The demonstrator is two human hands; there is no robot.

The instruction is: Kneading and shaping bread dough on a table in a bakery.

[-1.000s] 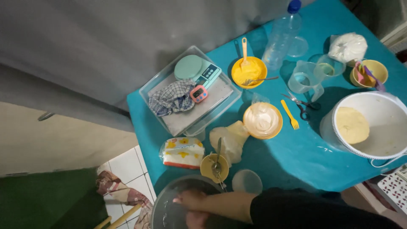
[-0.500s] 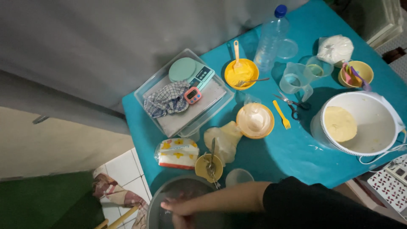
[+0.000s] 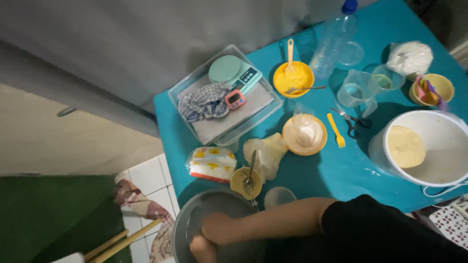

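Teal cloth covers the table [image 3: 317, 170], crowded with a scale [image 3: 234, 73], a yellow bowl [image 3: 292, 80] and a white bucket [image 3: 438, 156] that already holds a pale dough. At the near edge one hand [image 3: 209, 238], which one is unclear, presses down into a grey bowl [image 3: 195, 219]; whether it grips anything cannot be told. Judging by this, one batch looks finished, while work in the grey bowl seems under way.

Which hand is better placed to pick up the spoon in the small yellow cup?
Probably the right hand: it is in the grey bowl, just beside the cup holding the spoon. The other hand is out of view.
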